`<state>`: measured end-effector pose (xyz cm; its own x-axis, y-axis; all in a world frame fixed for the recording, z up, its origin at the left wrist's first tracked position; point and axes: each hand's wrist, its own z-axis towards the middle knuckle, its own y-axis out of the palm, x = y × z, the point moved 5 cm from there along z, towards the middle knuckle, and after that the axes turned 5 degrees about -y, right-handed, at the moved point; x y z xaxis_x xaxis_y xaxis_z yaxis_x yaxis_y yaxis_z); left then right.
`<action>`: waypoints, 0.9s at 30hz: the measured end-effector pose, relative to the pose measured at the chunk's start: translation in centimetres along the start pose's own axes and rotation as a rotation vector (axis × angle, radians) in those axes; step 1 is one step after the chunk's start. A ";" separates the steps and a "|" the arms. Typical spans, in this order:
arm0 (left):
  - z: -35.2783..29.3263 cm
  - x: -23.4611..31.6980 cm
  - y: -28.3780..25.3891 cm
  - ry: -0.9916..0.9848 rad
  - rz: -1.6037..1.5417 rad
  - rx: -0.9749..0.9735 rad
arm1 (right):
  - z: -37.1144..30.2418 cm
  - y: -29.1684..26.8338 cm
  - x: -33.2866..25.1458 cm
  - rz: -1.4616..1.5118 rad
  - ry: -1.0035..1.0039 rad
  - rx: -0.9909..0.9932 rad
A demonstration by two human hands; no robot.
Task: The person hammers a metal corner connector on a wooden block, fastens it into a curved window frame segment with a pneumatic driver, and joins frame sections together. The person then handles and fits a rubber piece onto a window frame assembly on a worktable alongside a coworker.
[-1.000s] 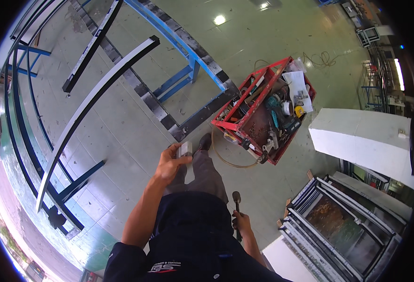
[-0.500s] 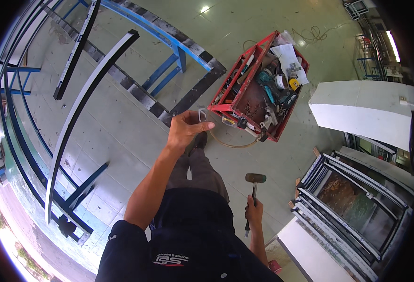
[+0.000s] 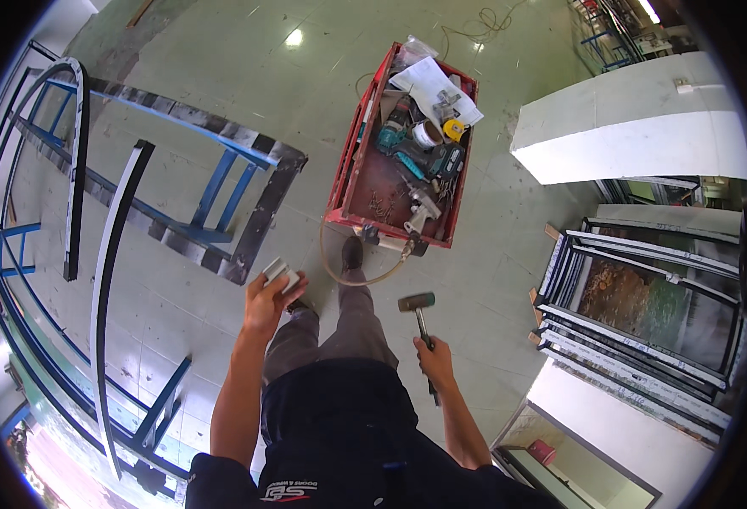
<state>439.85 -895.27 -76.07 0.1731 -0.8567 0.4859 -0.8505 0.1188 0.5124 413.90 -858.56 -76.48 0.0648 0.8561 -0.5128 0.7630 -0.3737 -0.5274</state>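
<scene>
Nearest is the person's dark shirt (image 3: 331,411), with a forearm reaching out on either side. The right hand (image 3: 435,360) has its fingers curled closed around the handle of a mallet (image 3: 416,301); the handle's lower end sticks out below the fist, and the head stands beyond it, over the floor. The left hand (image 3: 263,310) is a little farther out, its fingers bent and parted only by the width of a small pale grey piece (image 3: 280,273), which they grip at its edges. The fingers' far sides are hidden, so I cannot tell how each one bears on it. That piece is in the air, just beside the near corner of a blue-legged bench (image 3: 259,212) with a dark, patchy top. Ahead, a tan hose (image 3: 333,273) loops by the shoe toward a red tool trolley (image 3: 361,191) holding a teal drill (image 3: 393,127), a yellow tape measure (image 3: 453,129) and white paper (image 3: 429,89). A curved black-and-white profile (image 3: 103,288) stands left of the bench.
</scene>
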 end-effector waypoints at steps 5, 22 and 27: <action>0.2 -2.3 2.7 0.044 0.091 0.135 | 16.2 -3.8 -9.7 -0.295 -0.439 -0.015; 6.0 -12.9 28.0 0.251 -0.225 0.175 | 43.8 -4.9 -23.2 -0.782 -0.835 -0.471; 3.9 -9.8 36.7 0.372 -0.198 0.043 | 33.4 -13.5 -26.4 -0.158 -0.959 -0.595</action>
<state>405.03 -884.48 -64.77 0.4957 -0.6207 0.6074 -0.8014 -0.0573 0.5954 380.41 -888.03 -78.44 -0.3820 0.1569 -0.9107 0.9197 0.1614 -0.3580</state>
